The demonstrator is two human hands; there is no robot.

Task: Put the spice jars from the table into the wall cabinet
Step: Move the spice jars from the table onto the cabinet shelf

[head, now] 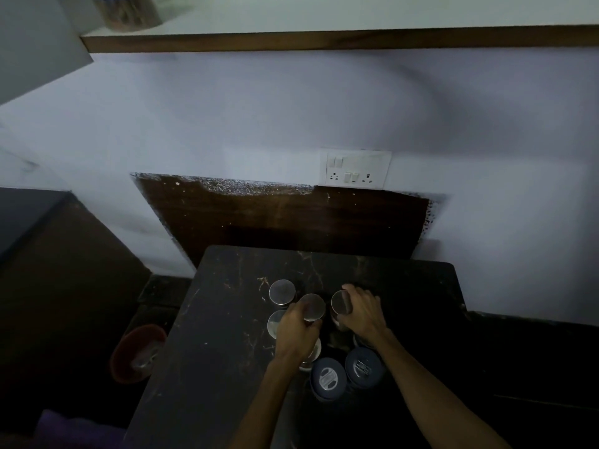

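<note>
A dark, scuffed table (227, 319) stands against a pale wall with a switch-and-socket plate (355, 169), below the wall cabinet's shelf (324, 42), where one jar (129, 11) sits at its left end. My left hand (296, 332) curls around the middle steel-lidded spice jar (312, 307), and my right hand (364, 311) wraps the steel-lidded jar on the right (340, 302), both jars upright on the table. Two more steel-lidded jars (282, 291) stand just left of my left hand, and two blue-lidded jars (327, 377) sit nearer me between my forearms.
</note>
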